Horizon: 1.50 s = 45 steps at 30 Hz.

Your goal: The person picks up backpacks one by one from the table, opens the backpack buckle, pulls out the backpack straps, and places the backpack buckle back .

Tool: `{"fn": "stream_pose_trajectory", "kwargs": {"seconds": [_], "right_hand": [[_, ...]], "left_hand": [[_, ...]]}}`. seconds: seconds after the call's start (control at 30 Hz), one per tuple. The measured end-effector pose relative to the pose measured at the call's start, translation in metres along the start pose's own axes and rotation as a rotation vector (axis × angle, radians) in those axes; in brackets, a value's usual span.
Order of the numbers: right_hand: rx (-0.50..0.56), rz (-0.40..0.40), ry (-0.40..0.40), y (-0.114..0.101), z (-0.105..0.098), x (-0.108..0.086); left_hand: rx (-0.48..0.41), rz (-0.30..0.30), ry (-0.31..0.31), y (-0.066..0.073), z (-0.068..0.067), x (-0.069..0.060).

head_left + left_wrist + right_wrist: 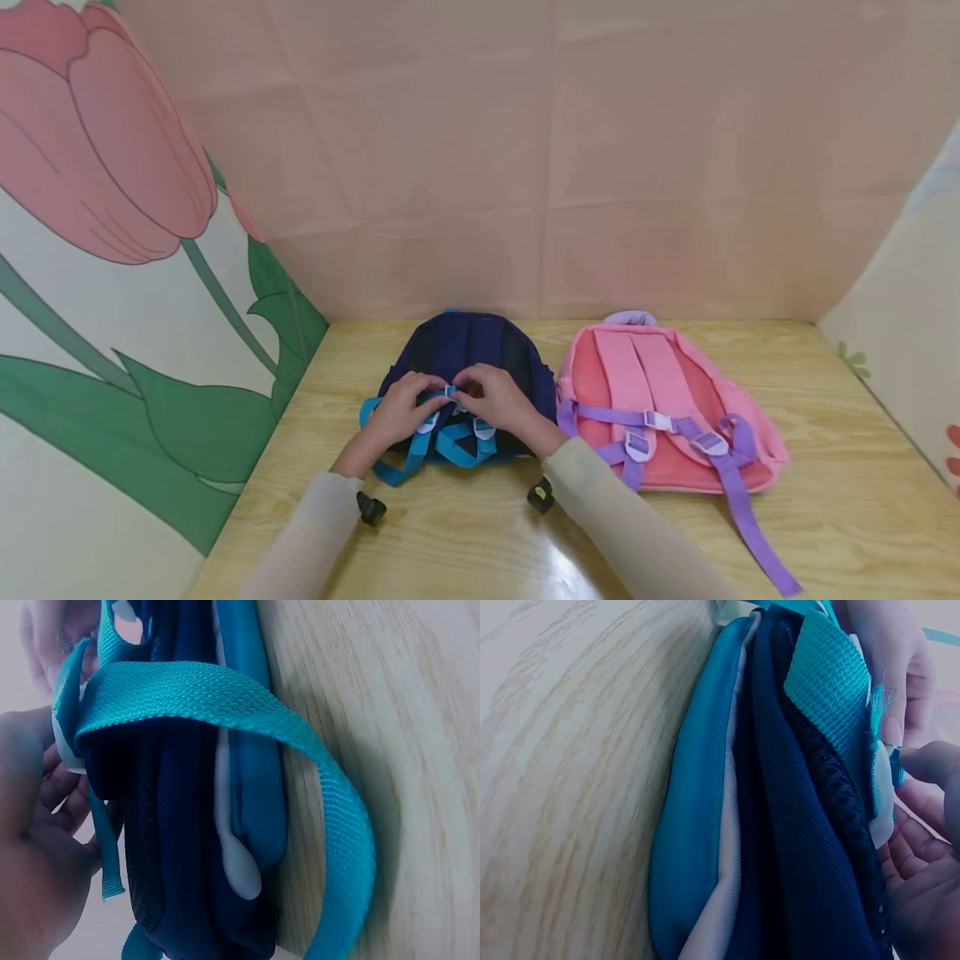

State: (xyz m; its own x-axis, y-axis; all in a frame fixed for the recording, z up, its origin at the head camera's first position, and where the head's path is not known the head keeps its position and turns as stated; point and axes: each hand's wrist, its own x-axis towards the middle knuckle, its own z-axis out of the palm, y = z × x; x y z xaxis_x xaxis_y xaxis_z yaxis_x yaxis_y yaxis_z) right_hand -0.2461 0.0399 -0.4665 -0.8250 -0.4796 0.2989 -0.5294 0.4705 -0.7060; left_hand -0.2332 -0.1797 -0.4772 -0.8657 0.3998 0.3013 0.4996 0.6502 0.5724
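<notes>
A navy backpack [468, 337] with bright blue straps lies on the table, strap side up. Over its middle, a small white buckle [449, 391] on a blue chest strap sits between my two hands. My left hand [405, 407] pinches the buckle from the left, and my right hand [497, 398] pinches it from the right. Whether the buckle halves are joined is too small to tell. Below the fingers, blue webbing [457, 450] hangs in loops from white strap adjusters [483, 428]. In the left wrist view, a blue strap [225, 682] arches across the bag's side.
Right beside the navy bag lies a pink backpack [622, 367] with purple straps, its white chest buckle [659, 421] fastened. One purple strap [753, 525] trails toward the front. The wooden table [450, 542] meets a beige backdrop [555, 167] behind and a tulip-patterned wall [112, 167] on the left.
</notes>
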Motion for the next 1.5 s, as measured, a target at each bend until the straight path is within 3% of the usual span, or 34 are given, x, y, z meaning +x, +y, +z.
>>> {"fn": "stream_pose_trajectory", "kwargs": {"seconds": [0.47, 0.8, 1.13, 1.5], "right_hand": [[-0.012, -0.03, 0.053, 0.0054, 0.0011, -0.0005], [0.007, 0.006, 0.083, 0.0061, 0.0066, -0.0036], [0.034, -0.005, 0.027, 0.0084, 0.0069, -0.0021], [0.001, 0.019, 0.036, 0.0036, 0.0059, -0.0017]], "left_hand": [[0.033, 0.059, 0.024, -0.0056, 0.0, 0.0031], [0.036, 0.036, -0.013, -0.0033, -0.0015, 0.0029], [0.047, 0.055, -0.016, -0.003, -0.0025, 0.0005], [0.058, 0.049, -0.016, -0.0015, -0.0012, 0.0009]]}}
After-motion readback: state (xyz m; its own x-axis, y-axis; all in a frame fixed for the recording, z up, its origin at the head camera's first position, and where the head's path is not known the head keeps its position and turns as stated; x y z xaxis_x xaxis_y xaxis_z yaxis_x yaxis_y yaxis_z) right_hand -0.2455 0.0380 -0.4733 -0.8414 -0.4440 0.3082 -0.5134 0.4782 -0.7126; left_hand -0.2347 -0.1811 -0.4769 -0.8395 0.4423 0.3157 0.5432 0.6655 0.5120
